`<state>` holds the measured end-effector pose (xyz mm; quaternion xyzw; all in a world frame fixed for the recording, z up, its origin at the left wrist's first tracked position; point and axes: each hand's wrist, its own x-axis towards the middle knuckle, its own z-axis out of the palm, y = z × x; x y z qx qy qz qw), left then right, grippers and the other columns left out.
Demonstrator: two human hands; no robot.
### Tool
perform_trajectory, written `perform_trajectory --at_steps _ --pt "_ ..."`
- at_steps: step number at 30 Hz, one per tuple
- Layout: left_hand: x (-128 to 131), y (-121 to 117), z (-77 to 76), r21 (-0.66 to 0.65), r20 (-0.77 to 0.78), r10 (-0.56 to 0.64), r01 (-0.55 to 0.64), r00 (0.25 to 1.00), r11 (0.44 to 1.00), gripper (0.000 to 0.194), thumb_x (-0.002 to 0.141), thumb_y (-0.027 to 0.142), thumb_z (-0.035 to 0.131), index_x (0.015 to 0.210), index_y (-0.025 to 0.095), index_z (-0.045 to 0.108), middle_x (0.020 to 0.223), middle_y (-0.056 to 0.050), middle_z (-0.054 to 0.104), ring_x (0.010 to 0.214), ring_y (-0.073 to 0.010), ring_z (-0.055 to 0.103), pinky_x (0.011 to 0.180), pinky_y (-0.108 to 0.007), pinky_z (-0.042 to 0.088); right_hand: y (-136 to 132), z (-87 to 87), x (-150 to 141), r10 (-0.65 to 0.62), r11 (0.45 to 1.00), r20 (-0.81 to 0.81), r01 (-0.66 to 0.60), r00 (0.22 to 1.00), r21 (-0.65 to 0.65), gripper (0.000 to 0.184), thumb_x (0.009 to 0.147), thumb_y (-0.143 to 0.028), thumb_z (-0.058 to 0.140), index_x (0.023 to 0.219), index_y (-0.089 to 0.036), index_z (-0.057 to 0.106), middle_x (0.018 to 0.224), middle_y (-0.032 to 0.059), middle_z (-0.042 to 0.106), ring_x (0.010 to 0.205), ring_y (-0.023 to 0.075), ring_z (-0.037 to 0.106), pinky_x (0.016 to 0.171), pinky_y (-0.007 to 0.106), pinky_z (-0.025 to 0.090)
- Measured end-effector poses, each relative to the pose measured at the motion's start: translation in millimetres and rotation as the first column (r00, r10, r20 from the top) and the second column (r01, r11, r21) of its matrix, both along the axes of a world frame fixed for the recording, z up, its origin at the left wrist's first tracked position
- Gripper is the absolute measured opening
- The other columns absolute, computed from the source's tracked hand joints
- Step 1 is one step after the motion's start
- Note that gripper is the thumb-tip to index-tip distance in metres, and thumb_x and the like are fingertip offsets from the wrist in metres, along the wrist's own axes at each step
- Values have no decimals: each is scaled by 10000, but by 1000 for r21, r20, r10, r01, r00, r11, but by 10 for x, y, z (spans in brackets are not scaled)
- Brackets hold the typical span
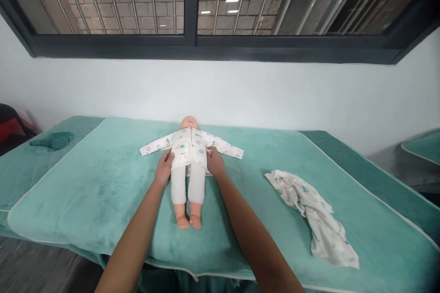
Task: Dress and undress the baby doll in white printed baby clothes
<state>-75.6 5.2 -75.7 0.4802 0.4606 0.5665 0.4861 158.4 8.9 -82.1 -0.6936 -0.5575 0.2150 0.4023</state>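
A baby doll (196,185) lies on its back, head toward the wall and bare feet toward me. It wears a white printed baby jacket (185,149), its front closed over the chest and both sleeves spread out sideways. White covers the doll's legs down to above the ankles. At the jacket's left side, my left hand (164,168) has its fingers closed on the edge of the cloth. My right hand (215,163) pinches the opposite side, below the sleeve. The fingertips of both hands are partly hidden by the cloth.
Crumpled printed baby clothing (311,210) lies to the right on the green padded bed cover (113,178). Behind stands a white wall (240,94) under a dark-framed barred window (192,46). A face hole (53,140) shows at the far left, near a red and black object (10,128).
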Motion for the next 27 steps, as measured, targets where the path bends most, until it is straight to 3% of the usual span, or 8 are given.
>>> perform_trajectory --at_steps 7,11,14,18,20,23,25,27 --pt "-195 -332 -107 142 -291 91 -51 952 989 403 919 440 560 1227 208 676 1307 -91 694 1233 -282 620 1129 -446 443 -720 -81 48 -107 992 -64 111 992 57 351 952 -340 432 1251 -214 566 1055 75 718 960 228 665 892 353 509" --pt "-343 -485 -147 156 -390 15 50 920 986 389 918 411 557 1249 235 660 1294 -81 704 1196 -300 638 1087 -456 478 -1355 -140 323 -69 979 168 34 983 201 305 919 -245 471 1185 -204 616 1217 127 675 1167 265 602 1038 410 461" --pt "-417 -562 -165 134 -444 -37 107 895 985 401 912 416 560 1253 220 637 1262 -101 710 1147 -273 661 1043 -438 500 -1801 -141 770 -146 976 439 57 886 208 344 905 -192 487 1223 -200 619 1330 136 642 1264 300 540 1121 464 380" --pt "-420 -598 -156 139 -458 -15 88 889 986 346 903 421 541 1158 208 641 1187 -103 728 1082 -244 680 988 -395 518 -2103 -57 1391 -390 909 646 388 656 154 353 937 -249 476 1245 -133 606 1332 219 616 1249 376 530 1073 538 374" --pt "-411 -608 -141 145 -455 -8 83 891 986 327 900 418 537 1127 204 632 1162 -102 729 1060 -241 682 975 -391 518 -2117 17 1560 -426 861 669 500 609 93 351 952 -263 451 1226 -114 611 1253 250 635 1184 390 567 991 532 416" --pt "-419 -668 -131 158 -462 14 67 887 985 275 902 409 526 1065 212 627 1083 -89 728 997 -241 676 934 -392 517 -2013 156 1547 -392 881 540 472 745 -12 273 910 -223 475 1103 -130 644 1149 232 661 1102 354 607 936 472 432" --pt "-421 -759 -141 167 -459 33 50 888 985 235 900 400 526 1011 220 628 1008 -77 719 939 -240 665 894 -390 516 -1891 256 1368 -351 923 262 380 899 -67 177 838 -224 537 962 -154 643 1032 176 682 1021 314 623 900 419 444" --pt "-389 -897 -150 181 -442 53 32 895 983 211 891 390 538 982 223 629 978 -74 701 916 -240 653 879 -391 515 -1755 364 1078 -280 956 -10 278 960 -92 124 785 -271 570 860 -181 610 878 100 672 901 274 627 817 368 467"
